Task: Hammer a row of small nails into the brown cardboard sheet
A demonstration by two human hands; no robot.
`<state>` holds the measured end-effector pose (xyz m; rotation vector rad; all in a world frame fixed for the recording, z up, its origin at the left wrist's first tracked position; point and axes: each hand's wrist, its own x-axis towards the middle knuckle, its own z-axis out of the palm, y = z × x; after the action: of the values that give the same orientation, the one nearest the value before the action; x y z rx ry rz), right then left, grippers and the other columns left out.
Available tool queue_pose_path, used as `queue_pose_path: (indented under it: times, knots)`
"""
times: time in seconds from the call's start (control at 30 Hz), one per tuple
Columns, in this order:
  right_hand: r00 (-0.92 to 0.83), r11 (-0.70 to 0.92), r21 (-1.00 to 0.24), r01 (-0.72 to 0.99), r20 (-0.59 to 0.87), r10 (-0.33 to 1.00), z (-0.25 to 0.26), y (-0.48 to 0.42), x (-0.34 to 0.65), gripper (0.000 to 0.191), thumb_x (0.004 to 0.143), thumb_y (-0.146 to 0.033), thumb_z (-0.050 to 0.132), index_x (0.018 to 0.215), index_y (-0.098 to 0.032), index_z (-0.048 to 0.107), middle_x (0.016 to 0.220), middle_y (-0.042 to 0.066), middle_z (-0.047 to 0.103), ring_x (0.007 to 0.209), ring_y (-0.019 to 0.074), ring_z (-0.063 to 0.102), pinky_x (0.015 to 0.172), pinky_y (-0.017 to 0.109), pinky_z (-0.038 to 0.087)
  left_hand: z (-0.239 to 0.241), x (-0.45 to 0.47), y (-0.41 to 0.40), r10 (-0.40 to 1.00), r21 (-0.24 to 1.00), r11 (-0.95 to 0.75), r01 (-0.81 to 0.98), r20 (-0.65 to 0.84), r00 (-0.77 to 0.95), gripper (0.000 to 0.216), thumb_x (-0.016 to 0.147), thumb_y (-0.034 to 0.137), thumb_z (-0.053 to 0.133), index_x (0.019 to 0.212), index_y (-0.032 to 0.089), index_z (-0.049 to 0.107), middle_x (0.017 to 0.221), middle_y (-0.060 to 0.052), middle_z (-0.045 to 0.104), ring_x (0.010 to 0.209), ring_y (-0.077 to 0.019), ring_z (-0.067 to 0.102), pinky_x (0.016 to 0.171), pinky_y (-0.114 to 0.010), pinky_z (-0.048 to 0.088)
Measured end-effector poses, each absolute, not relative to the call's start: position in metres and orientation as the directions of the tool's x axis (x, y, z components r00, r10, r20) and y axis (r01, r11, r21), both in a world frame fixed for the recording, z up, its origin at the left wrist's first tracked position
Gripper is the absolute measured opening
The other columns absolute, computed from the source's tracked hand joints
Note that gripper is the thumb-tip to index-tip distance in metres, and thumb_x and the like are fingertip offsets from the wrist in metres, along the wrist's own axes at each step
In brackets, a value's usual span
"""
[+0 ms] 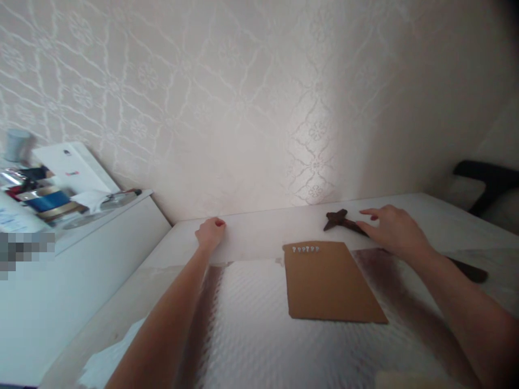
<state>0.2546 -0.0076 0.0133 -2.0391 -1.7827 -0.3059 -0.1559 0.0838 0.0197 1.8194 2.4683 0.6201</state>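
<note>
My left hand [210, 233] is at the back of the white table, close to the wall, with its fingers curled and pressed together. What they hold, if anything, is hidden. Over the handle of a dark brown hammer [336, 218] hovers my right hand [393, 232], thumb and forefinger apart and nothing seen between them. The hammer's head points left, and its handle passes behind the hand and wrist. Between my hands lies a flat sheet of brown cardboard [328, 286]. Several small whitish pieces [306, 249] stand in a row near its far edge, too small to name surely.
Bubble wrap [243, 324] covers the table's front part, under the cardboard. A patterned wall [243, 135] rises behind the table. A white cabinet [101, 259] on the left bears a white box [77, 167] and a blue tape roll [46, 200]. A black chair part [486, 175] is at right.
</note>
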Motion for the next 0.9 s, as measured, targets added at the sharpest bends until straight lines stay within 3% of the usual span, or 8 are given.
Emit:
queue_pose_path:
  times: [0.13,0.27,0.37,0.47,0.6,0.77,0.9]
  knots:
    - [0.066,0.156,-0.324,0.933,0.582,0.811,0.019,-0.010,0.233,0.034,0.082,-0.037,0.048,0.101,-0.016,0.067,0.082,0.009,0.065,0.075,0.0216,0.059,0.071,0.033,0.046,0.027,-0.108,0.065,0.929,0.450,-0.032,0.892,0.342,-0.139,0.016,0.077,0.029,0.056,0.087,0.021,0.066,0.090,-0.003,0.070,0.083,-0.0190,0.062,0.078,-0.031,0.045]
    - [-0.033,0.411,-0.552,0.725,0.569,0.821,0.019,-0.016,0.197,0.027,0.081,-0.035,0.050,0.094,-0.019,0.068,0.078,0.004,0.068,0.068,0.0169,0.059,0.067,0.029,0.047,0.035,-0.034,0.025,0.878,0.571,-0.410,0.711,0.458,0.138,0.019,0.074,0.023,0.061,0.093,0.020,0.060,0.079,0.001,0.069,0.074,-0.0129,0.061,0.075,-0.025,0.045]
    - [-0.057,0.464,-0.702,0.541,0.519,0.853,0.017,-0.019,0.179,0.025,0.079,-0.036,0.052,0.085,-0.018,0.069,0.079,0.004,0.070,0.068,0.0162,0.061,0.066,0.028,0.047,0.037,0.010,-0.003,0.838,0.589,-0.533,0.607,0.465,0.285,0.023,0.075,0.022,0.061,0.097,0.021,0.056,0.080,0.002,0.069,0.077,-0.0131,0.062,0.076,-0.026,0.044]
    - [-0.062,0.436,-0.785,0.441,0.458,0.887,0.014,-0.017,0.177,0.024,0.076,-0.037,0.055,0.076,-0.017,0.068,0.072,0.004,0.069,0.064,0.0159,0.061,0.061,0.027,0.046,0.032,0.030,-0.017,0.820,0.555,-0.559,0.616,0.482,0.309,0.025,0.075,0.018,0.060,0.100,0.021,0.053,0.079,0.002,0.069,0.079,-0.0147,0.061,0.079,-0.029,0.043]
    - [-0.068,0.308,-0.853,0.422,0.308,0.949,0.007,-0.011,0.181,0.022,0.069,-0.037,0.060,0.068,-0.016,0.067,0.056,0.002,0.064,0.054,0.0148,0.057,0.052,0.025,0.043,0.020,0.030,-0.019,0.799,0.454,-0.560,0.693,0.518,0.307,0.030,0.077,0.017,0.058,0.105,0.021,0.048,0.080,0.002,0.069,0.081,-0.0167,0.060,0.085,-0.035,0.039]
    - [-0.117,0.195,-0.912,0.360,0.163,0.980,0.004,-0.010,0.182,0.014,0.069,-0.030,0.060,0.069,-0.016,0.066,0.061,0.003,0.066,0.056,0.0151,0.060,0.054,0.025,0.046,0.014,0.025,-0.019,0.726,0.296,-0.634,0.715,0.546,0.418,0.029,0.078,0.018,0.058,0.105,0.022,0.047,0.082,0.002,0.068,0.089,-0.0191,0.058,0.090,-0.039,0.035]
    - [-0.082,0.256,-0.716,0.649,0.268,0.960,0.013,-0.015,0.185,0.009,0.070,-0.020,0.057,0.068,-0.018,0.065,0.063,0.002,0.067,0.059,0.0154,0.061,0.057,0.024,0.044,0.012,0.023,-0.017,0.737,0.351,-0.645,0.678,0.518,0.433,0.033,0.078,0.017,0.057,0.109,0.022,0.045,0.087,0.001,0.067,0.089,-0.0182,0.058,0.089,-0.038,0.038]
